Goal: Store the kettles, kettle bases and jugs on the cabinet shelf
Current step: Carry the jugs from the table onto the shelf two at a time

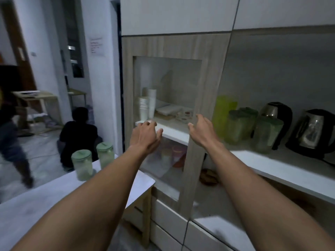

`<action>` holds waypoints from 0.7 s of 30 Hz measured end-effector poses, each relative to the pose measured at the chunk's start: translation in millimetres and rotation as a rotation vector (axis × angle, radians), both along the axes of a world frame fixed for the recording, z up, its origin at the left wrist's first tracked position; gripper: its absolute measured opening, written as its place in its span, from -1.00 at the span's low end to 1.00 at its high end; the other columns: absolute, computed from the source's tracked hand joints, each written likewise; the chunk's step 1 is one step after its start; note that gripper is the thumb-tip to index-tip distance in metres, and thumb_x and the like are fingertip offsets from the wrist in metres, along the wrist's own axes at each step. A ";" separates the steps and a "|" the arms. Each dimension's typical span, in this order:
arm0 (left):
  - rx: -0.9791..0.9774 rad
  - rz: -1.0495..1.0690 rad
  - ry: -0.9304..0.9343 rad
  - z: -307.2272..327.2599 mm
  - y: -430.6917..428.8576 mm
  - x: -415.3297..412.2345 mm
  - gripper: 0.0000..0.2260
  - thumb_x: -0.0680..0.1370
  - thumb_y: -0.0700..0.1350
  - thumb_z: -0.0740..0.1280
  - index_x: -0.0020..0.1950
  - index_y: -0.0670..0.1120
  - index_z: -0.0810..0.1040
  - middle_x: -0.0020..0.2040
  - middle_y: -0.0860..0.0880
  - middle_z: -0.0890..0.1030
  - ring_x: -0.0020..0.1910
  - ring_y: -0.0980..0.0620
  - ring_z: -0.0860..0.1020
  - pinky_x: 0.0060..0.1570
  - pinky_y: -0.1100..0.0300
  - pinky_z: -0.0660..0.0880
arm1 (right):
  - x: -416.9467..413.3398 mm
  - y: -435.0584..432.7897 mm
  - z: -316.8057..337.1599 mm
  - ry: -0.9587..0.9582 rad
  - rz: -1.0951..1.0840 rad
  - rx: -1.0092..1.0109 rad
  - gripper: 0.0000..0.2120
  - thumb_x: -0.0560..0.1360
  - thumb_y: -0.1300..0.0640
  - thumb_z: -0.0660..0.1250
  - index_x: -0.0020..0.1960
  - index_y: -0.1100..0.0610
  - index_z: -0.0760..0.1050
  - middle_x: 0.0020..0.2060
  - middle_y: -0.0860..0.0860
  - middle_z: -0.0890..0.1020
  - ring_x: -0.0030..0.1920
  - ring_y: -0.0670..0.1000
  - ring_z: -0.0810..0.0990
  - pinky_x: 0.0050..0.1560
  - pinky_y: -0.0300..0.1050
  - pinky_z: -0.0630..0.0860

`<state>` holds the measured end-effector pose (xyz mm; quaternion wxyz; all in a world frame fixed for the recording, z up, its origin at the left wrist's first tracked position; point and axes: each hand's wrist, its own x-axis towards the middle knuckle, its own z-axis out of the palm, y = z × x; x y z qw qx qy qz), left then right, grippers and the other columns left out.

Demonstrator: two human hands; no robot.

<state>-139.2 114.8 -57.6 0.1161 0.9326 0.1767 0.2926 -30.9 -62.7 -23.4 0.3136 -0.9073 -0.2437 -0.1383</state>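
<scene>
Both hands empty, fingers spread: left hand [145,135] and right hand [201,127] at centre frame before the glass cabinet door [168,98]. Two kettles [311,131] and green jugs [239,125] stand at right on the white shelf [272,165]; behind the glass, contents appear blurred.

Beyond our left hand [145,134], the shelf contents blur behind the glass door [168,98] — we cannot read the flat packets [174,111]. Right of our right hand [201,127], the far kettle [313,133] is cut by the frame edge, its base hidden — the jugs [241,125] smear together.
</scene>
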 end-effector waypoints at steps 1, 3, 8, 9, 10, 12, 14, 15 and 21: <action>-0.007 0.027 0.013 -4.6 14.3 -16.2 -0.60 0.64 0.13 0.12 0.30 -0.11 0.47 0.26 -0.20 0.54 0.24 -0.23 0.46 0.17 -0.08 0.43 | -8.4 19.5 -4.2 0.007 0.024 -0.006 -0.46 0.62 -0.01 0.22 0.52 0.23 0.28 0.43 0.25 0.44 0.43 0.26 0.40 0.40 0.11 0.40; -0.016 0.075 0.027 -12.7 36.8 -40.2 -0.60 0.63 0.14 0.12 0.29 -0.11 0.46 0.24 -0.21 0.54 0.22 -0.24 0.47 0.17 -0.10 0.44 | -23.1 49.5 -9.9 0.020 0.057 -0.018 -0.46 0.62 -0.02 0.24 0.51 0.22 0.28 0.43 0.25 0.43 0.43 0.26 0.40 0.37 0.09 0.40; -0.082 0.265 0.053 -38.3 101.9 -105.1 -0.61 0.63 0.13 0.14 0.32 -0.09 0.46 0.27 -0.18 0.52 0.25 -0.23 0.44 0.17 -0.08 0.40 | -63.0 137.3 -34.1 0.042 0.227 -0.068 -0.51 0.63 -0.01 0.22 0.47 0.22 0.33 0.41 0.24 0.45 0.40 0.27 0.42 0.35 0.12 0.41; -0.091 0.297 0.063 -42.8 114.7 -115.0 -0.61 0.64 0.13 0.14 0.33 -0.09 0.45 0.27 -0.17 0.51 0.25 -0.22 0.43 0.16 -0.08 0.39 | -68.3 154.3 -38.4 0.046 0.255 -0.070 -0.50 0.63 -0.01 0.22 0.48 0.21 0.31 0.41 0.23 0.45 0.39 0.27 0.42 0.36 0.13 0.41; -0.102 0.322 0.073 -46.5 125.1 -123.2 -0.61 0.64 0.12 0.14 0.34 -0.08 0.44 0.28 -0.17 0.51 0.25 -0.22 0.43 0.16 -0.08 0.39 | -72.2 168.7 -42.6 0.054 0.278 -0.073 -0.49 0.63 -0.01 0.21 0.50 0.20 0.30 0.42 0.22 0.43 0.40 0.27 0.42 0.37 0.14 0.40; -0.125 0.371 0.083 -54.3 147.2 -136.0 -0.61 0.64 0.12 0.13 0.34 -0.09 0.43 0.28 -0.17 0.49 0.24 -0.23 0.43 0.16 -0.08 0.40 | -78.9 196.6 -50.2 0.063 0.315 -0.089 -0.47 0.63 0.00 0.21 0.52 0.22 0.27 0.44 0.24 0.41 0.41 0.28 0.40 0.39 0.15 0.39; -0.154 0.416 0.096 -64.9 172.3 -142.3 -0.61 0.64 0.13 0.13 0.34 -0.09 0.42 0.28 -0.17 0.49 0.23 -0.23 0.43 0.14 -0.09 0.42 | -80.9 228.0 -61.6 0.082 0.363 -0.108 -0.47 0.63 0.00 0.21 0.52 0.22 0.26 0.45 0.24 0.40 0.44 0.28 0.38 0.41 0.16 0.38; -0.168 0.432 0.102 -70.3 181.4 -142.9 -0.60 0.63 0.13 0.13 0.34 -0.08 0.42 0.28 -0.17 0.49 0.24 -0.23 0.43 0.14 -0.10 0.42 | -78.9 240.6 -67.5 0.092 0.381 -0.111 -0.48 0.63 0.00 0.22 0.51 0.22 0.27 0.45 0.23 0.40 0.43 0.28 0.39 0.40 0.17 0.39; -0.250 0.479 0.105 -106.2 235.4 -122.9 -0.62 0.63 0.10 0.13 0.35 -0.06 0.41 0.27 -0.14 0.50 0.23 -0.20 0.44 0.12 -0.06 0.42 | -49.4 314.8 -107.4 0.132 0.457 -0.131 -0.48 0.64 -0.01 0.20 0.52 0.20 0.25 0.44 0.19 0.41 0.41 0.24 0.41 0.35 0.14 0.42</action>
